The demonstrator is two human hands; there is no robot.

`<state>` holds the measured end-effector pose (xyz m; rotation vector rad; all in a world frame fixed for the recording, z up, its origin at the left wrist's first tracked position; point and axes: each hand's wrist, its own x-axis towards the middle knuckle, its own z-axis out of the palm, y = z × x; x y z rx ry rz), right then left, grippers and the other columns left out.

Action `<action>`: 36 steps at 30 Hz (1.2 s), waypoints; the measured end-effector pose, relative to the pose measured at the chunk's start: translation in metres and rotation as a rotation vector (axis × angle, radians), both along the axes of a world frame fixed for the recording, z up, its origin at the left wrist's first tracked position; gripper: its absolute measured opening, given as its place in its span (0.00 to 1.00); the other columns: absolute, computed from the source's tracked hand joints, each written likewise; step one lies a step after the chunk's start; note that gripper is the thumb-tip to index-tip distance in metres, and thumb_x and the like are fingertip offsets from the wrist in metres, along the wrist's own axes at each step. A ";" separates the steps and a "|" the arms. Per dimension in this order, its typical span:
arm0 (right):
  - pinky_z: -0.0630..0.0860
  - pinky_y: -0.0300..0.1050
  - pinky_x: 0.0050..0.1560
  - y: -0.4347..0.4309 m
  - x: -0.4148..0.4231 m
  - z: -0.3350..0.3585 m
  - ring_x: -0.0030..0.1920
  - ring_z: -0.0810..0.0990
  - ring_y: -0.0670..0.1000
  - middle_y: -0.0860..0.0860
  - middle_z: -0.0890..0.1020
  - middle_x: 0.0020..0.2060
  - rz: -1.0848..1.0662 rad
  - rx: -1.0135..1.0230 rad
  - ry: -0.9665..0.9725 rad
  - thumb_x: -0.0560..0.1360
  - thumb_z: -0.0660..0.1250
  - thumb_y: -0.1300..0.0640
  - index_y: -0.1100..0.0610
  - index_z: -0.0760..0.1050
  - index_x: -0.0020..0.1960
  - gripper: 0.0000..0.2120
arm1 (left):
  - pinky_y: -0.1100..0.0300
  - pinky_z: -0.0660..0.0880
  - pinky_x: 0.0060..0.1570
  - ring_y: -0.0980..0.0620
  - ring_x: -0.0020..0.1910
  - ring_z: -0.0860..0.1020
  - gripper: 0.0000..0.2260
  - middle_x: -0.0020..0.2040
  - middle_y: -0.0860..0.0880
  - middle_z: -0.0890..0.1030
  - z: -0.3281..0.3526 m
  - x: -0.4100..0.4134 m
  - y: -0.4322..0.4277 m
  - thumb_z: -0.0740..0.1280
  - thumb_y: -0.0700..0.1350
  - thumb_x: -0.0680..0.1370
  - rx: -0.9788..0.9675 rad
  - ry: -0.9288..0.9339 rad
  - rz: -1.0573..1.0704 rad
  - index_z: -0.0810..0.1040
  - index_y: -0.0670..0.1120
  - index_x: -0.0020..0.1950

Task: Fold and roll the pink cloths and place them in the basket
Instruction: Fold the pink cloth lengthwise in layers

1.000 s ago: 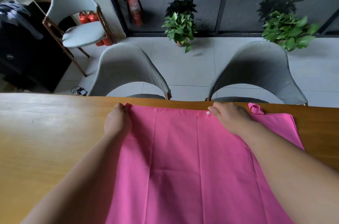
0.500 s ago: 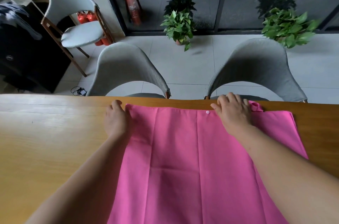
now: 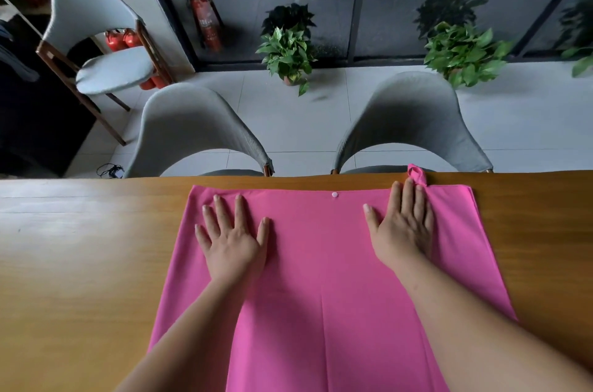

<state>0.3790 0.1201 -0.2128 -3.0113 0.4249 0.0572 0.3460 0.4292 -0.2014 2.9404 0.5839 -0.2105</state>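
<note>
Head view: pink cloth (image 3: 321, 263) lies spread flat on the wooden table (image 3: 80, 247), its far edge just short of the table's far edge, with a small white snap (image 3: 334, 194) at the middle of that edge and a loop (image 3: 417, 174) at the far right. Left hand (image 3: 232, 242) rests palm down on the cloth, fingers straight and spread, gripping nothing. Right hand (image 3: 402, 228) likewise lies flat on the cloth, fingers straight, fingertips just beside the loop.

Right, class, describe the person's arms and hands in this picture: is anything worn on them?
Both are bare. The left hand and right hand carry no gloves or rings; nails are short, seemingly unpainted. The left forearm and right forearm show no sleeve, watch or marking down to the frame edge.
</note>
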 end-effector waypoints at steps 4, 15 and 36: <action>0.44 0.57 0.83 -0.006 0.002 0.007 0.84 0.38 0.54 0.53 0.38 0.84 0.040 0.080 0.061 0.79 0.35 0.27 0.54 0.40 0.86 0.45 | 0.36 0.39 0.81 0.41 0.84 0.35 0.40 0.85 0.45 0.35 0.006 0.003 0.007 0.41 0.76 0.78 -0.036 0.069 -0.049 0.41 0.57 0.86; 0.44 0.58 0.83 -0.052 -0.023 0.007 0.84 0.40 0.54 0.52 0.42 0.85 0.000 -0.036 0.031 0.78 0.32 0.25 0.51 0.40 0.86 0.44 | 0.33 0.39 0.79 0.40 0.84 0.35 0.42 0.86 0.48 0.36 0.009 -0.010 0.033 0.40 0.81 0.75 0.038 0.065 -0.120 0.40 0.62 0.85; 0.43 0.60 0.82 -0.042 -0.018 0.010 0.84 0.38 0.54 0.52 0.39 0.85 -0.115 0.000 0.146 0.74 0.26 0.24 0.54 0.37 0.85 0.49 | 0.48 0.83 0.50 0.41 0.46 0.83 0.10 0.44 0.45 0.83 0.035 0.048 0.130 0.74 0.52 0.77 -0.498 -0.080 0.369 0.77 0.49 0.42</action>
